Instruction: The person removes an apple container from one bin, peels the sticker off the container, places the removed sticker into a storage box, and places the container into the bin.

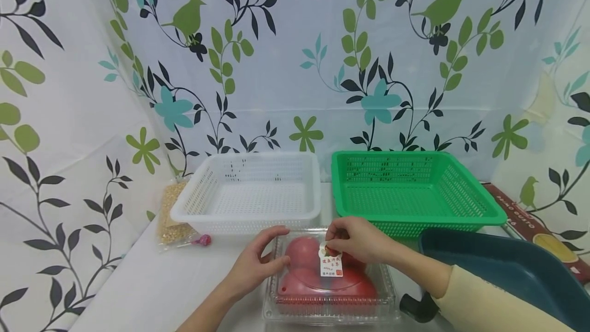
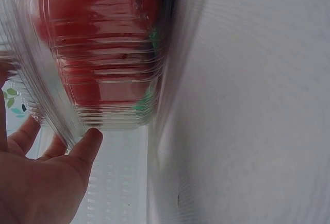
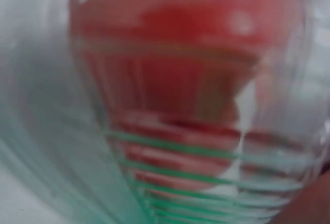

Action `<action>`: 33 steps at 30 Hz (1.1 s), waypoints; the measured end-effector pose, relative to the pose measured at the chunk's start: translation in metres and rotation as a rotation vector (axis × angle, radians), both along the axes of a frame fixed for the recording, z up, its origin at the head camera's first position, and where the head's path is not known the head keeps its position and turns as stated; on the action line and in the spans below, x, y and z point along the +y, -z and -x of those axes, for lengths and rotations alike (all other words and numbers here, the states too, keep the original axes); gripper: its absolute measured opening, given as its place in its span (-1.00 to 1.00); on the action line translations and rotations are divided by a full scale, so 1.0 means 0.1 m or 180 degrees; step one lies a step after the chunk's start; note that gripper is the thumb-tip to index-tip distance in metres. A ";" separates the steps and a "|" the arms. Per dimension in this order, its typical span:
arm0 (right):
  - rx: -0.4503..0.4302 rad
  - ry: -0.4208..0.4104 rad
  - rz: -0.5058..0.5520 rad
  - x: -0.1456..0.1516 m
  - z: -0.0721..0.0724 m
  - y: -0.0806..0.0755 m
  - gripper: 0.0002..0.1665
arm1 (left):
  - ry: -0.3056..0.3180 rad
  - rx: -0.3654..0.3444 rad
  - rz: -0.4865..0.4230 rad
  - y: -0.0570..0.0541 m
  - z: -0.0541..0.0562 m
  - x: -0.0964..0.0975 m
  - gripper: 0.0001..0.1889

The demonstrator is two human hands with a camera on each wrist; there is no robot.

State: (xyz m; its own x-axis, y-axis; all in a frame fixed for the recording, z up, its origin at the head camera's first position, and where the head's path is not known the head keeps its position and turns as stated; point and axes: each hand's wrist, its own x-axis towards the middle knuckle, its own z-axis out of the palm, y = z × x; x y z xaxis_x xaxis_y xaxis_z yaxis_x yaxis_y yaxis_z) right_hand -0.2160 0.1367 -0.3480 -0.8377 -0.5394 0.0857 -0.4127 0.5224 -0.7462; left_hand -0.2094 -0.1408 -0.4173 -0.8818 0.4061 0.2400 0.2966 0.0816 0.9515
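A clear plastic clamshell box (image 1: 332,316) holding several red tomatoes (image 1: 301,250) sits at the front of the table, lid closed. On its lid is a white printed label (image 1: 331,266). My left hand (image 1: 252,266) holds the box's left rim, thumb over the lid; in the left wrist view its fingers (image 2: 86,149) touch the ridged edge. With thumb and forefinger, my right hand (image 1: 357,240) pinches the label's top end. The right wrist view is blurred, showing tomato (image 3: 180,13) through the plastic and a little of the hand at lower right.
Behind the box stand a white basket (image 1: 249,223) and a green basket (image 1: 417,218). A dark blue pan (image 1: 502,270) lies to the right, beside a brown printed package (image 1: 530,219). At left are a bag of grains (image 1: 172,214) and a pink lollipop (image 1: 203,240).
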 end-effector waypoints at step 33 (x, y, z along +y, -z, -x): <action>-0.0822 -0.0361 0.0695 0.23 0.05 -0.06 -0.86 | -0.0007 0.0009 0.0026 0.01 -0.01 -0.01 -0.40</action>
